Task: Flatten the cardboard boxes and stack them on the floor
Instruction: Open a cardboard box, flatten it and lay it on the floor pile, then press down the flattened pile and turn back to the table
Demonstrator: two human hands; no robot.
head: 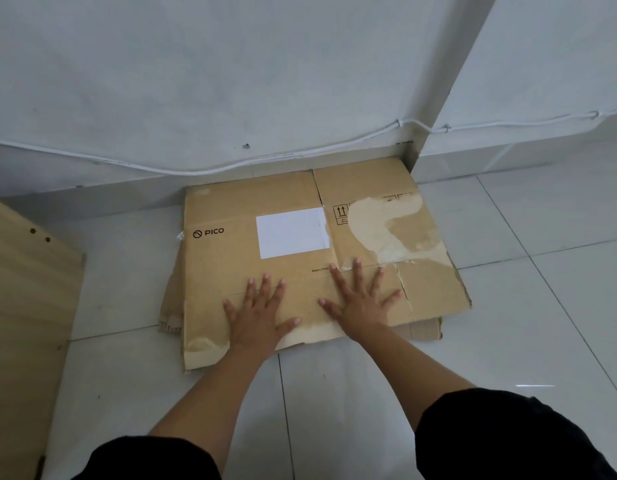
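Your left hand [260, 311] and right hand [360, 303] lie palm-down, fingers spread and straight, on the near half of the flattened cardboard box [300, 271], side by side and slightly apart. The box lies flat on the tiled floor [507, 323], its far edge against the base of the wall [230, 81]. Above your left hand the box carries the printed mark "PICO" [209, 232] with a round logo; to the right of that sits a blank white label [292, 232]. Small print reading "Made in China" stands just by your right index fingertip. Farther right are handling symbols with upward arrows [340, 214], partly lost in a pale torn patch [386, 226] where the brown facing is stripped. Another flattened cardboard layer [170, 306] shows beneath the box at its left and near right edges. A white cable [196, 169] runs along the wall behind the box. Left of the box stands a light wood-grain panel [23, 289] with two small holes.
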